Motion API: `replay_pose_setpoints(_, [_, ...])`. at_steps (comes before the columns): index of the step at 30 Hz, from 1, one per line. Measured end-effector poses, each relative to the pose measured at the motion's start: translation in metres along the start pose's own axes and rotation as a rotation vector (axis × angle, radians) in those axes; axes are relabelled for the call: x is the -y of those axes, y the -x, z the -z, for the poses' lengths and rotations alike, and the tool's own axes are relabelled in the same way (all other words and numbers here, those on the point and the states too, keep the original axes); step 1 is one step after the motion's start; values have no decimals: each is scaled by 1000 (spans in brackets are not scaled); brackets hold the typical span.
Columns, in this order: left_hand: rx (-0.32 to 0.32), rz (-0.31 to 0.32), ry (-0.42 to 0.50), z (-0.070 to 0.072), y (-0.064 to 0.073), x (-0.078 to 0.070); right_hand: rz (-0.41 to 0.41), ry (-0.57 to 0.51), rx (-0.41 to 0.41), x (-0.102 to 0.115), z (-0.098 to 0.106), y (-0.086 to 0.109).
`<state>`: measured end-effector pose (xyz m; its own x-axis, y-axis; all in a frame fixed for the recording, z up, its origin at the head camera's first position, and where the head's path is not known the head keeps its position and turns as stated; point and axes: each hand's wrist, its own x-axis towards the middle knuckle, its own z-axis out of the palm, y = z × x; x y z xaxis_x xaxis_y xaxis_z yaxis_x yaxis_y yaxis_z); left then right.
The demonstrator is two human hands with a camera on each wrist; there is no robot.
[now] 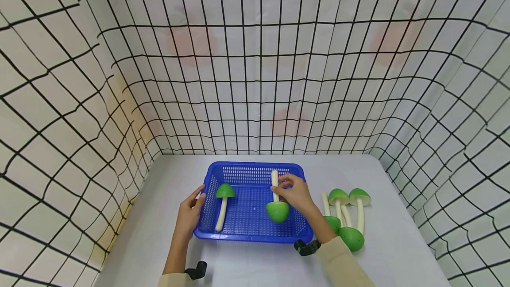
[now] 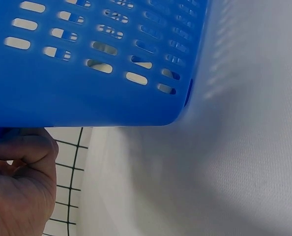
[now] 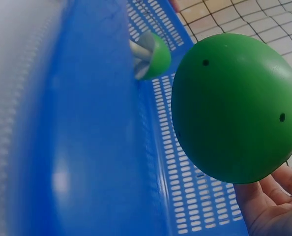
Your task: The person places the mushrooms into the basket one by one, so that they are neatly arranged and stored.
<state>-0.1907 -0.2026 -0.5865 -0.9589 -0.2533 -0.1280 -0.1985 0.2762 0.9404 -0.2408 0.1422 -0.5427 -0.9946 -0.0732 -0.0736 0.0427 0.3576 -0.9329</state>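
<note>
A blue plastic basket (image 1: pixel 250 211) with slotted walls stands on the white table. My left hand (image 1: pixel 188 216) grips its left rim; the left wrist view shows curled fingers (image 2: pixel 30 147) at the rim. Over the basket's right part, my right hand (image 1: pixel 296 195) pinches the pale stem of a toy mushroom (image 1: pixel 277 212), its green cap hanging downward. That cap, with dark dots, fills much of the right wrist view and partly covers the hand. Another green-capped mushroom (image 1: pixel 225 191) lies in the basket's left side, cap toward the far wall.
Right of the basket, several more green-capped mushrooms (image 1: pixel 352 238) lie close together on the table (image 1: pixel 394 242), near my right forearm. Black netting (image 1: pixel 260 81) over white cloth encloses the back and both sides. Each wrist wears a small black camera (image 1: pixel 307 247).
</note>
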Motion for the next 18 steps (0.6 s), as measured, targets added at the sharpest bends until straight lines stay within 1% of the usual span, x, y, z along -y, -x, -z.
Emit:
replay_pose_setpoints(9, [-4,-3,-4,0,0,-1,4,-3,29,3,-18,1])
replay_pose_setpoints(18, [0,9,-13,1,1,-1,-6,-15,60,6,-35,1])
